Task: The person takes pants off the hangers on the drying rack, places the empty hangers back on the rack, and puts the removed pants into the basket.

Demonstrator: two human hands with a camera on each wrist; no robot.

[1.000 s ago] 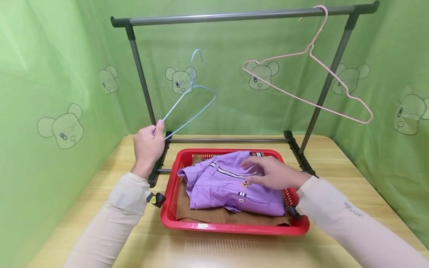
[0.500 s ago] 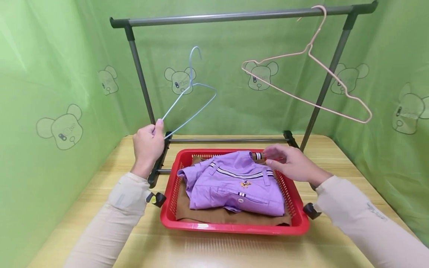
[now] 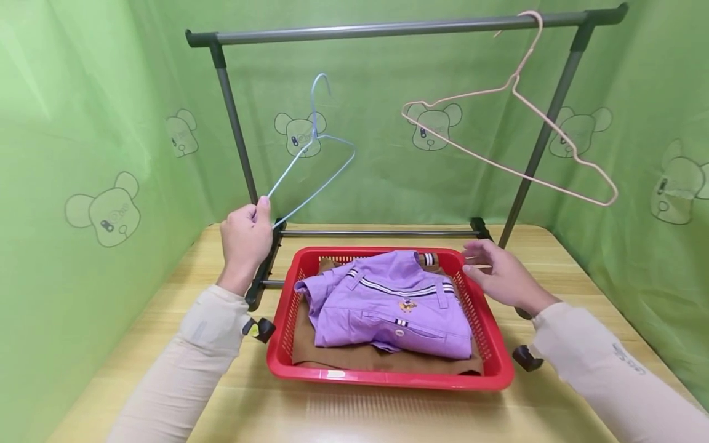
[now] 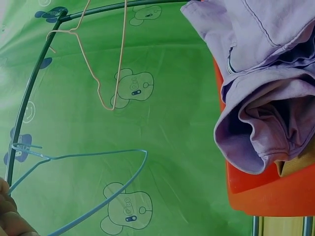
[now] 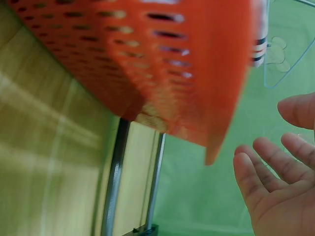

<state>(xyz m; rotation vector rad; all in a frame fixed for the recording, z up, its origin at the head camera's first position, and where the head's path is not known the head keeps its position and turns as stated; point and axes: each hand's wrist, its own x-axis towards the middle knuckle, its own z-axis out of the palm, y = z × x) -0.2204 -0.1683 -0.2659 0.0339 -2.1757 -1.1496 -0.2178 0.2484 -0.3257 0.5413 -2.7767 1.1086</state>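
My left hand grips one end of a light blue wire hanger, which is raised in front of the rack with its hook up. In the left wrist view the same blue hanger reaches out from the fingers at the lower left. My right hand, fingers loosely bent and holding nothing, hovers by the back right corner of a red basket. Folded purple trousers with striped trim lie in the basket on top of a brown garment. The right wrist view shows the right hand apart from the basket wall.
A dark metal rack stands behind the basket on the wooden table. From the right part of its bar hangs a pink hanger. Green curtains with bear drawings surround the table.
My right hand has moved right, from over the purple trousers to beside the basket's back right corner. The left hand stays put; the blue hanger's hook has risen slightly.
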